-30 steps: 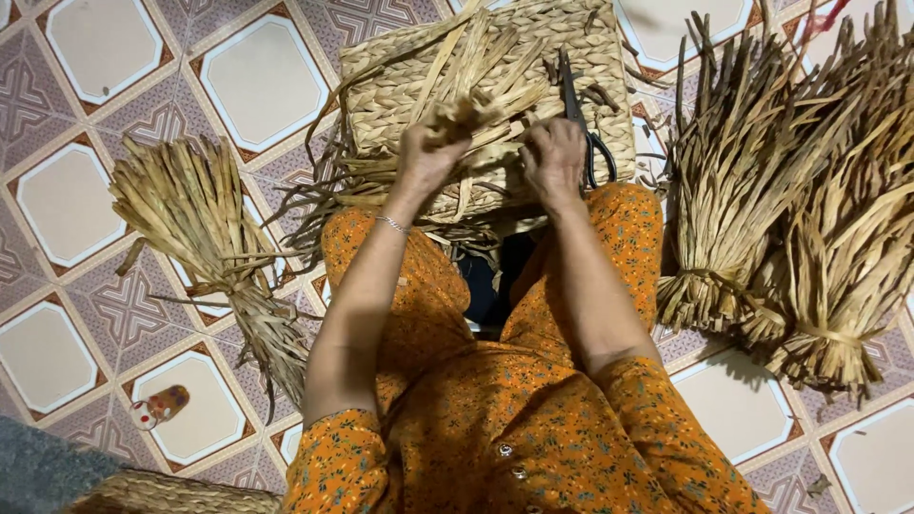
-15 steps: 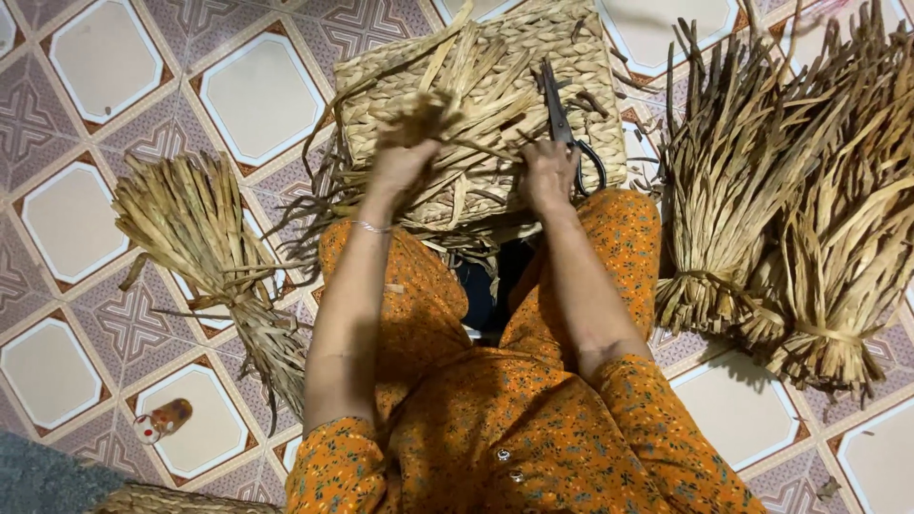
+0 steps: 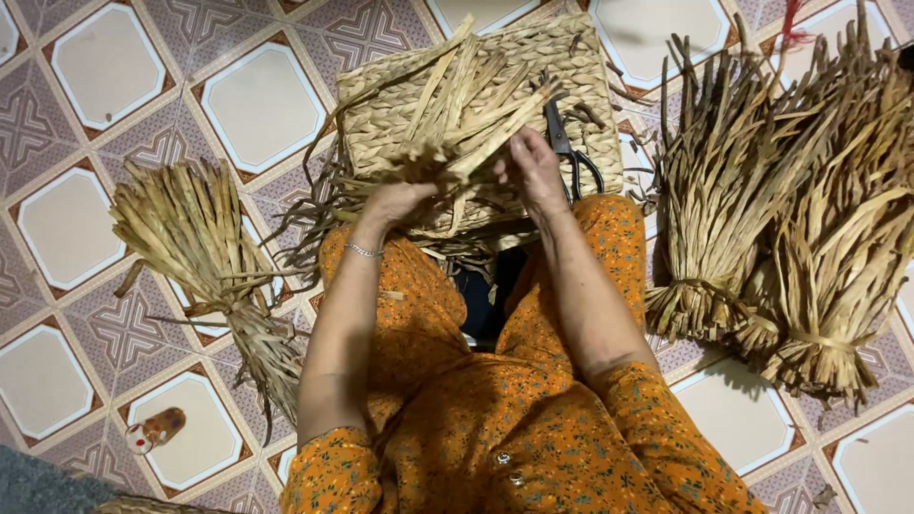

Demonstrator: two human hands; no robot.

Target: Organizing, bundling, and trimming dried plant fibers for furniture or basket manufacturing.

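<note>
Head view, looking down at a seated person in orange floral cloth. Woven mat [image 3: 571,57]: flat, pale straw, plaited in a coarse basket pattern, roughly rectangular, resting across the knees and reaching toward 12 o'clock. On it lies a loose fan of dry strips [image 3: 457,105], flat, ribbon-like, matt tan, their tips spreading toward 12 and 1 o'clock. Left hand [image 3: 398,202]: fingers curled closed around the lower ends of the strips at the mat's near edge, metal bracelet at the wrist. Right hand [image 3: 533,171]: fingers bent and pinching strips just at 3 o'clock of the left hand; the two hands sit near each other, the strips between them. Dark scissors [image 3: 571,157] lie on the mat just beside the right hand at its 2 o'clock; whether they touch it I cannot tell. Floor: glossy patterned tile [image 3: 257,105], octagonal white fields with purple borders. A tied bundle of dry leaves [image 3: 205,257], fibrous and frayed, lies at 9 o'clock, apart from the left arm. Larger tied bundles [image 3: 790,219] crowd the 3 o'clock side, near the right knee. A small round container [image 3: 157,428] sits at 8 o'clock. Open tile shows at 10 to 11 o'clock.
</note>
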